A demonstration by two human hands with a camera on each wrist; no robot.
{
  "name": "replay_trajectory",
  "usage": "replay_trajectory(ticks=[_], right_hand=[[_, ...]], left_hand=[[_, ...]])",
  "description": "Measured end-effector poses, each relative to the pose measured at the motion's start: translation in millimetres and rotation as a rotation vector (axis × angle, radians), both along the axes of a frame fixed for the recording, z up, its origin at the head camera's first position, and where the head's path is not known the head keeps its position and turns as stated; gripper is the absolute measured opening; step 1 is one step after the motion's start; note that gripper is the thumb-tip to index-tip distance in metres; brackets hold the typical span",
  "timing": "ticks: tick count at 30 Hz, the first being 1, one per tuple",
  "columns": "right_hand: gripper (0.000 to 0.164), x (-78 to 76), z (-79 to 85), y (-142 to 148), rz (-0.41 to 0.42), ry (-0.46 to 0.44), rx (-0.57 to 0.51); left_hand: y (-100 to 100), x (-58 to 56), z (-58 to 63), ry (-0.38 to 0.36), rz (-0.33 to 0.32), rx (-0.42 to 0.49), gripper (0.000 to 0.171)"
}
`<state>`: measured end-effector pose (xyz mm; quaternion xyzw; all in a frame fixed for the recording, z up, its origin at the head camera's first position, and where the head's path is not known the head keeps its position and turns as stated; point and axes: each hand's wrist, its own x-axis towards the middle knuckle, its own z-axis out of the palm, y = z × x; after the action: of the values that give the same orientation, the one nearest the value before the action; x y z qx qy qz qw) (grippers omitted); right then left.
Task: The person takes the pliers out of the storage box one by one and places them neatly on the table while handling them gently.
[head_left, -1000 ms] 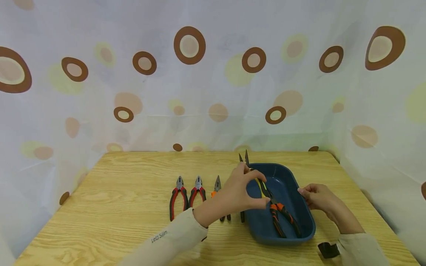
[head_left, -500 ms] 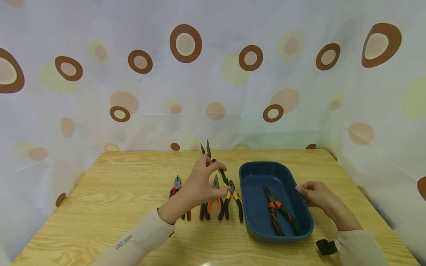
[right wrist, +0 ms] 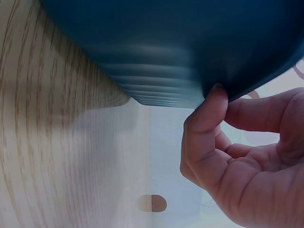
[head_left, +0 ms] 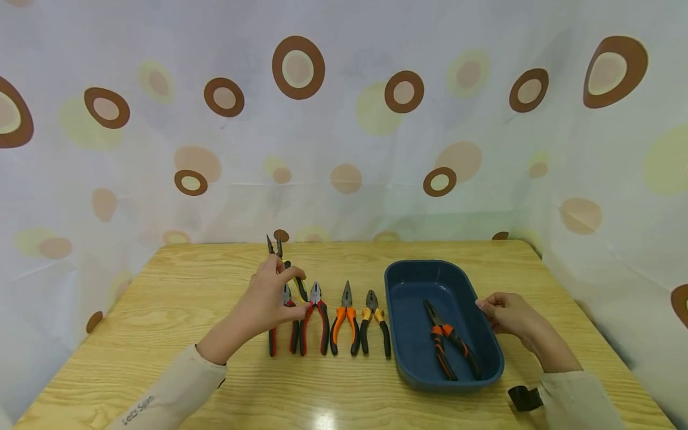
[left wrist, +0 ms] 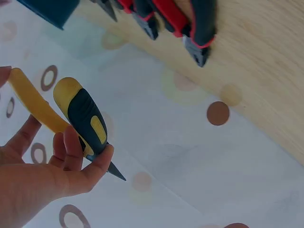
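Note:
My left hand (head_left: 267, 298) holds yellow-and-black long-nose pliers (left wrist: 88, 111) above the left end of a row of pliers, jaws pointing away and handles spread. Its fingers and thumb grip the handles in the left wrist view. Below, partly covered by the hand, lie red-and-black pliers (head_left: 272, 341). My right hand (head_left: 513, 319) pinches the right rim of a dark blue plastic bin (head_left: 414, 283), thumb and finger on the edge in the right wrist view. Inside the bin lie orange-and-black long-nose pliers (head_left: 442, 332).
Beside the covered pair lie red-and-black pliers (head_left: 325, 322), orange-and-black long-nose pliers (head_left: 354, 328) and yellow-and-black pliers (head_left: 371, 300), in a row left of the bin. A spotted curtain (head_left: 322, 143) borders the back of the wooden table (head_left: 188, 286).
My left hand has carried the yellow-and-black long-nose pliers left, from over the bin, across the row, to its left end. My right hand stays at the bin's rim.

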<state>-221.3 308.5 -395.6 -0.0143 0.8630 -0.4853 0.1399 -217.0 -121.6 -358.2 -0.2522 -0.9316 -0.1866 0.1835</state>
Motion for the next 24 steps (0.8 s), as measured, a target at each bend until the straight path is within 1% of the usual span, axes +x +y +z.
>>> replay_trajectory(ticks=[2, 7, 11, 17, 24], right_hand=[[0.035, -0.2, -0.1, 0, -0.002, 0.0, 0.001], [0.035, 0.3, -0.9, 0, -0.015, -0.006, -0.003], [0.035, 0.2, -2.1, 1, -0.019, -0.006, -0.01], [0.035, -0.1, -3.5, 2, -0.017, 0.003, -0.002], [0.034, 0.0, -2.9, 0, -0.032, 0.001, -0.006]], left_hand=[[-10, -1.5, -5.4, -0.011, 0.01, -0.021, 0.035], [-32, -3.7, -19.2, -0.038, 0.029, -0.039, 0.035], [-47, -3.3, -27.8, -0.066, 0.034, -0.054, 0.035], [-65, -1.9, -38.3, -0.13, -0.004, -0.091, 0.035], [-79, -2.9, -52.2, -0.132, -0.061, -0.139, 0.036]])
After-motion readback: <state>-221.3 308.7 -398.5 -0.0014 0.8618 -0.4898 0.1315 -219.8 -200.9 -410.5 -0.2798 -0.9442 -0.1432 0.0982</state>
